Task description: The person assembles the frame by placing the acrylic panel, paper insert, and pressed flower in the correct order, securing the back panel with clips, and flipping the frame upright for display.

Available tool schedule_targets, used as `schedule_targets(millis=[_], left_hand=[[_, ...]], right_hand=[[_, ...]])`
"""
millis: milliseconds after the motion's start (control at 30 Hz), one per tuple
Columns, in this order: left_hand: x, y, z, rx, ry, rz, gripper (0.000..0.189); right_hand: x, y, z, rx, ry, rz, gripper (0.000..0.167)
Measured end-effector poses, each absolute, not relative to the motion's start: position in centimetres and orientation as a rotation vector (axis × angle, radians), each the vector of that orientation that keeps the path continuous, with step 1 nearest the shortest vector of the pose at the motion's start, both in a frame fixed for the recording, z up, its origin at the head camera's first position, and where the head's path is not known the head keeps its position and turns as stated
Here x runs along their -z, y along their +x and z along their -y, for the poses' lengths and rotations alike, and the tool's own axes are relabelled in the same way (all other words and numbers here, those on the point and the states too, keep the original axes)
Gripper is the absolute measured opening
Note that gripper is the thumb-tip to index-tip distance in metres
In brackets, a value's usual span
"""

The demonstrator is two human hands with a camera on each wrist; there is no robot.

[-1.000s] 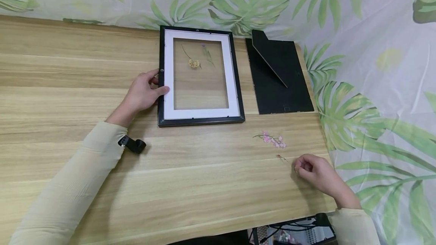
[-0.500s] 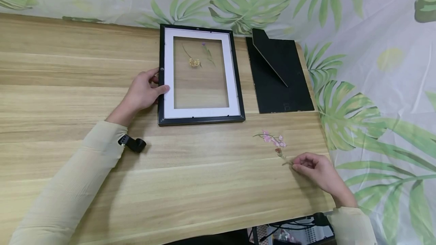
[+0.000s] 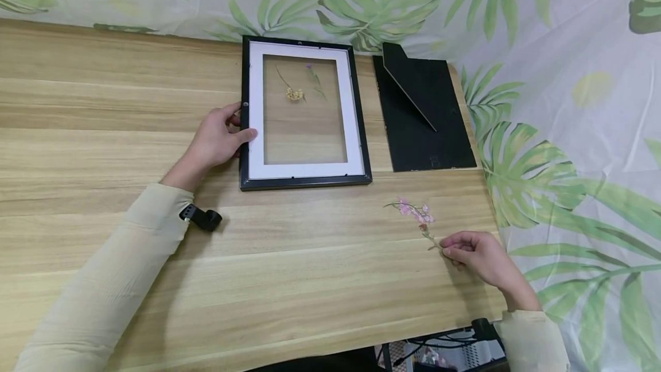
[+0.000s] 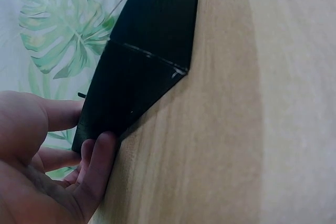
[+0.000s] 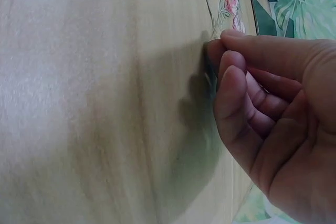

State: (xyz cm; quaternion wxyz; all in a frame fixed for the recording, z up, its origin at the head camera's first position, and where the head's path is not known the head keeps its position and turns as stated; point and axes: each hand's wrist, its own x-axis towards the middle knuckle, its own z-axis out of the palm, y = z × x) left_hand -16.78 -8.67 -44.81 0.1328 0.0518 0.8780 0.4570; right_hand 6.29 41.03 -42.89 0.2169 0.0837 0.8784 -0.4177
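Note:
My left hand (image 3: 217, 138) grips the left side of a black picture frame (image 3: 306, 184), its thumb over the white mat (image 3: 304, 171). In the left wrist view the fingers curl round the frame's dark edge (image 4: 131, 77). Inside the mat's opening lie a yellow dried flower (image 3: 295, 95) and a purple one (image 3: 314, 78). Between thumb and fingertips my right hand (image 3: 480, 260) pinches the stem of a small red dried flower (image 3: 425, 231). A pink dried flower sprig (image 3: 411, 209) lies just beyond it; both also show in the right wrist view.
To the right of the frame lies a black backing board (image 3: 439, 148) with its stand leg (image 3: 408, 85) raised. Leaf-print cloth (image 3: 578, 131) borders the wooden table (image 3: 258, 280) at the back and right. Cables (image 3: 444, 340) show below the front edge.
My right hand has taken up the red flower, turning it so its bloom comes close to the pink sprig. The left hand keeps its grip on the frame.

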Motion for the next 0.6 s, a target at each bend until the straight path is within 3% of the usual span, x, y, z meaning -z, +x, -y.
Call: schedule_targets(millis=[600], left_hand=[[44.8, -16.8, 8.7, -1.316, 0.161, -2.557, 0.068]], right_hand=[[42.6, 5.8, -39.8, 1.240, 0.239, -2.478, 0.019]])
